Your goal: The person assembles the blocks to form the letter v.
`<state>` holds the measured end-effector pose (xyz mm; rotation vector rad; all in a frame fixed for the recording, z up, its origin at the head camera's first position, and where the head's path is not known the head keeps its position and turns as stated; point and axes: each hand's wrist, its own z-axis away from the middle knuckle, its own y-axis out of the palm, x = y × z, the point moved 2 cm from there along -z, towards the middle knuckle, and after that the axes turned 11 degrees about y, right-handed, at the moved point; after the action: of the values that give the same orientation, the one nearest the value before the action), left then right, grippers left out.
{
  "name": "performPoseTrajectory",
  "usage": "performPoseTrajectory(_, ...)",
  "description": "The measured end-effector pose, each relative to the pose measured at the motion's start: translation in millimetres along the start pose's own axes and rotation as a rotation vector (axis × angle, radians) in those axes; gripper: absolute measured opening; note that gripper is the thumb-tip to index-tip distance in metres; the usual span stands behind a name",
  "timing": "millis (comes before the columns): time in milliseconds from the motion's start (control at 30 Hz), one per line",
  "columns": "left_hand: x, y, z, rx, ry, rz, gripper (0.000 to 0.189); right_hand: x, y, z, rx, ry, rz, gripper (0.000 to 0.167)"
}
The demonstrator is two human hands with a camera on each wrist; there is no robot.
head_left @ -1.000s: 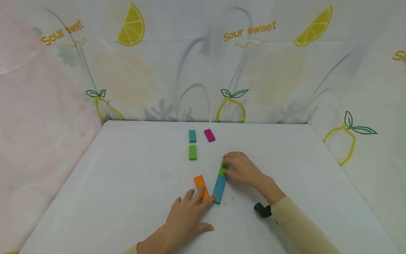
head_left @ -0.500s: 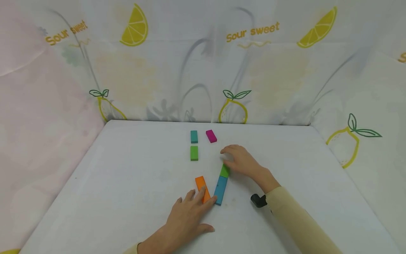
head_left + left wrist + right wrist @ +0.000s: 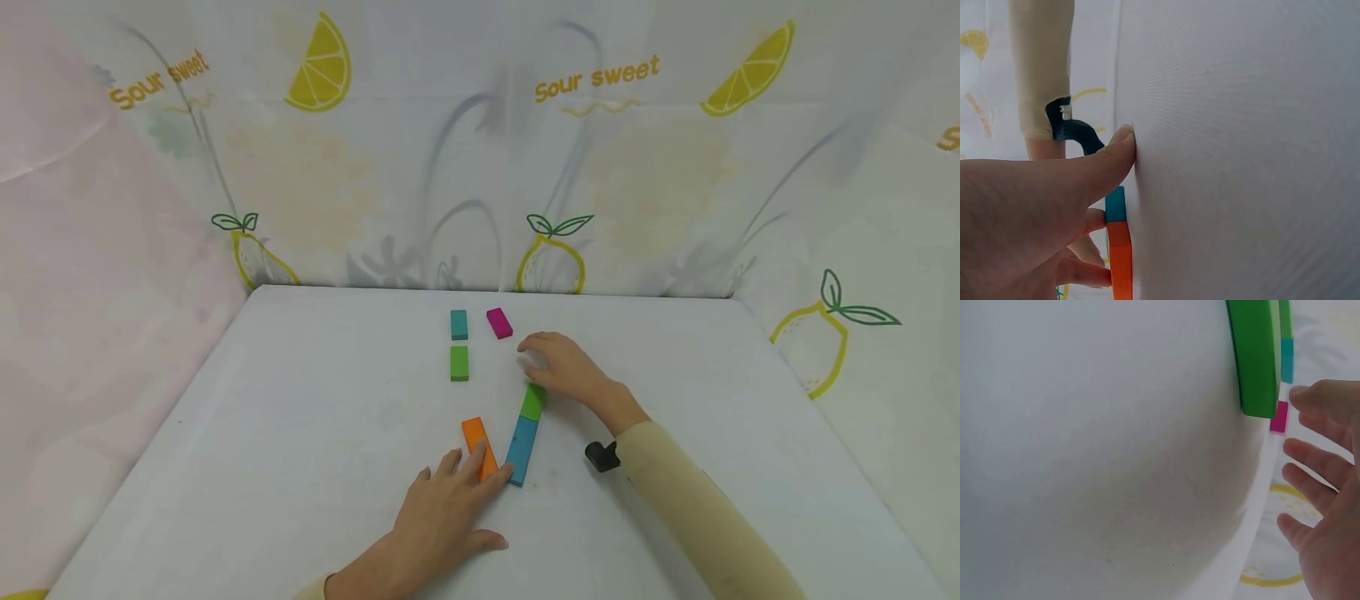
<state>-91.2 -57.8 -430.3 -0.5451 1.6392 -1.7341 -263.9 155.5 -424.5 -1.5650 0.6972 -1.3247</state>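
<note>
My left hand lies flat with spread fingers over the near part of an orange block. One of its fingertips touches the near end of a blue block. A green block continues the blue one end to end, making a slanted row. Just beyond that green block is my right hand, its fingers loosely bent with nothing between them. In the right wrist view, the thumb and fingers stand apart, clear of the green block. The left wrist view shows the orange block beneath the left fingertips.
Farther back on the white table lie a teal block, a second green block and a magenta block. A black wrist mount sticks out from the right sleeve. A lemon-printed cloth hangs behind the table.
My right hand has let go of the near green block and moved away from me, toward the magenta block. The left hand and the blocks stay in place.
</note>
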Motion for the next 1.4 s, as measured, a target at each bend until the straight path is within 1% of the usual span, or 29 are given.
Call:
performPoseTrajectory(233,0.4,0.7,0.9,-0.004,0.002,0.008,0.079,0.9,0.0,-10.3,0.015,0.013,0.01,0.036)
performPoseTrajectory(400,0.9,0.6,1.3,-0.015,0.005,0.001,0.079,-1.7,1.8,-20.1,0.017,0.04,0.022,0.037)
performPoseTrajectory(533,1.2,0.3,0.8,-0.018,0.006,0.004,0.079,-2.8,1.5,-26.3,0.023,0.064,0.016,0.038)
performPoseTrajectory(667,1.4,0.8,0.5,-0.013,0.002,0.006,0.079,-2.2,0.9,-30.9,0.031,0.07,0.01,0.04)
performPoseTrajectory(867,1.3,2.4,0.2,0.002,-0.003,0.017,0.08,-2.4,2.2,-39.3,0.032,0.065,0.033,0.044)
performPoseTrajectory(1133,1.6,3.5,0.4,0.005,-0.005,0.013,0.079,0.1,0.0,-50.7,-0.005,0.03,0.043,0.043)
performPoseTrajectory(1300,1.7,1.8,-1.0,0.031,-0.014,0.024,0.08,5.4,-1.5,-55.2,0.011,0.016,0.049,0.042)
performPoseTrajectory(1400,1.1,1.4,-0.5,0.032,-0.015,0.034,0.08,8.9,-2.3,-58.2,0.021,0.01,0.059,0.042)
